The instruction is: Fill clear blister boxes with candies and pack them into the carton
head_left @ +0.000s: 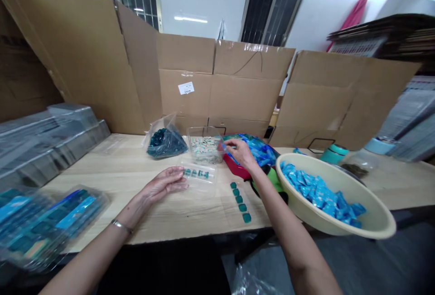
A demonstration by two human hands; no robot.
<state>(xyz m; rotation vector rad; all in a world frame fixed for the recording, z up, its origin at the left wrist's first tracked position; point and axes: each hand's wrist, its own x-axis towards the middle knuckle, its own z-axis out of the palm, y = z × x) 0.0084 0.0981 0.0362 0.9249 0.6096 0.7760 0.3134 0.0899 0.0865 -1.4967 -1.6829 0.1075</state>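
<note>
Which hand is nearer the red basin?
Right. The right hand is at the left edge of the red basin; the left hand is farther left, at the clear tray.

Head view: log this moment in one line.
left hand: holding clear tray with teal pieces | right hand: by red basin and clear bin, grip unclear | table: row of teal squares

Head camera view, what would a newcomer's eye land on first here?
Probably the big cream basin at the right, heaped with shiny blue packets. Next might be the row of five teal pieces on the pale table, between the person's forearms. Near the middle, the left hand is at the left end of a clear tray.
</note>
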